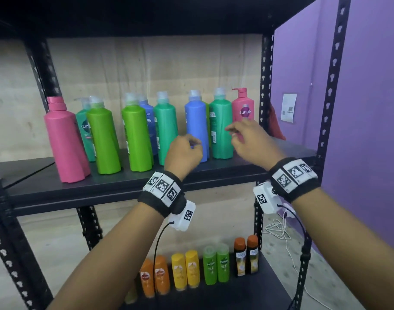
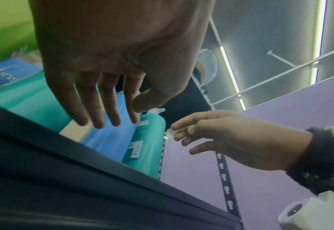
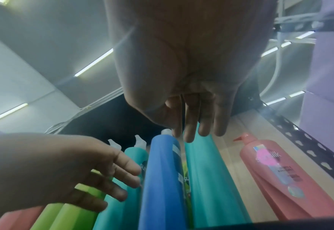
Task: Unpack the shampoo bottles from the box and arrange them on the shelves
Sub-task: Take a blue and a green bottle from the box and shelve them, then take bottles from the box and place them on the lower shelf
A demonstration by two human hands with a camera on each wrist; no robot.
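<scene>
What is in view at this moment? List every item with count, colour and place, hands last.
Large pump bottles: at least ten; two pink, two lime, two blue, four teal, another lime partly hidden; upright on upper shelf.
Small bottles: eight clear; two orange, two yellow, two green, two black-and-orange; lower shelf.
Shelving rack: one, black.
Paper notice: one, white, purple wall.
Cable: white, floor at right.
Left hand: empty, before blue bottle.
Right hand: empty, before teal bottle.
</scene>
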